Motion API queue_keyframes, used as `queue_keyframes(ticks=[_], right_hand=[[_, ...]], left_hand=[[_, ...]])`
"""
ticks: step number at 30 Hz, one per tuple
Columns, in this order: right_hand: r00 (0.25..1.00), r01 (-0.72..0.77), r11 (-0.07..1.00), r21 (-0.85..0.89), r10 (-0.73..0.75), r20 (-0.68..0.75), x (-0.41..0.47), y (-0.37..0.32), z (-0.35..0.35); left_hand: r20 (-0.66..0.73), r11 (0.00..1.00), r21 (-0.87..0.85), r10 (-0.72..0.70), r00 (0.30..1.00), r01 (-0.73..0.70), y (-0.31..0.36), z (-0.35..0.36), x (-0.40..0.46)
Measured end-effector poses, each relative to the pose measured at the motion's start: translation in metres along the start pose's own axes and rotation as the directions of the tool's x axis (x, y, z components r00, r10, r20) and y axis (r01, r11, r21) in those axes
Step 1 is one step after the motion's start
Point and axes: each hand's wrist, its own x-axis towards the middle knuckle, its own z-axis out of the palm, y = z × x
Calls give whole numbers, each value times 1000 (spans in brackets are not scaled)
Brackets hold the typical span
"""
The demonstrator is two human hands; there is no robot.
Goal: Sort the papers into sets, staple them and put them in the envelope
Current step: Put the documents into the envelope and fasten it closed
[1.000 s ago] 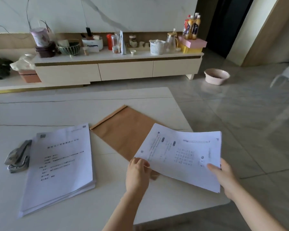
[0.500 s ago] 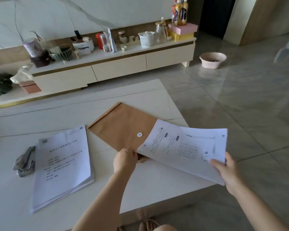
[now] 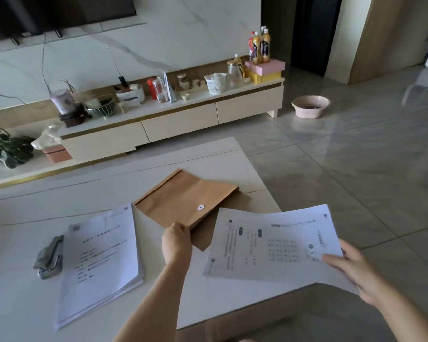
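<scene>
— While you're on it: what does the envelope (image 3: pixel 183 201) look like, and where is it?

— Brown, flat on the white table (image 3: pixel 22 292), white round button on top. Its flap is folded back and the mouth end points toward the person. Lies right of the paper stack (image 3: pixel 101 262), corner nearly touching it.

— Stack?

— White printed sheets, several thick, edges slightly fanned, flat on the table left of the envelope. Stapler (image 3: pixel 48 257) just left of the stack, grey metal, lying flat.

— Second set?

— Paper set (image 3: pixel 274 245), white, printed text and a grid table, right of the envelope. Held off the table, near corner overhanging the table edge, far edge over the envelope's flap.

— Left hand (image 3: pixel 176 243)?

— Forearm reaches in from below, knuckles up, fingers curled over the envelope's near end, gripping it at the mouth.

— Right hand (image 3: pixel 356 272)?

— At the right edge of the paper set, thumb on top, fingers underneath, pinching it. Wrist angled inward toward the envelope.

— Background?

— TV cabinet (image 3: pixel 178 122) beyond the envelope, cluttered top. Pink basin (image 3: pixel 310 106) on the floor right of it.
</scene>
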Motion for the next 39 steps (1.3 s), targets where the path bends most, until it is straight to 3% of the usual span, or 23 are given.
queue_keyframes(ticks=[6,11,14,18,22,25,31,34,37,39], right_hand=[[999,21,1000,15,-20,-48,1,-5,6],[986,49,994,93,-33,-165,9,-9,44],[978,68,997,42,-58,-198,16,-7,76],[991,62,996,-69,-70,-113,17,-3,122],[994,-111,987,-120,112,3,25,-10,152],[993,-113,960,-256,120,11,39,-14,160],[983,-55,977,-208,16,-184,36,-10,159],[984,-127,975,-182,101,-145,30,12,164],[962,-228,973,-35,220,-164,37,20,162],[960,-213,977,18,213,-182,39,17,163]], left_hand=[[-8,986,-168,-16,1000,14,-3,-9,-3],[58,987,-157,24,998,-15,-11,-9,-12],[81,991,-123,66,995,-56,-18,-6,-19],[83,991,-84,108,991,-101,-28,-2,-24],[60,989,-53,138,989,-135,-42,-4,-25],[44,983,-39,179,983,-177,-49,-6,-21],[26,982,-37,188,982,-187,-56,3,-20],[33,979,-40,199,979,-198,-61,9,-20],[61,976,-39,218,974,-216,-69,12,-17],[81,968,-17,250,965,-249,-72,14,-16]])
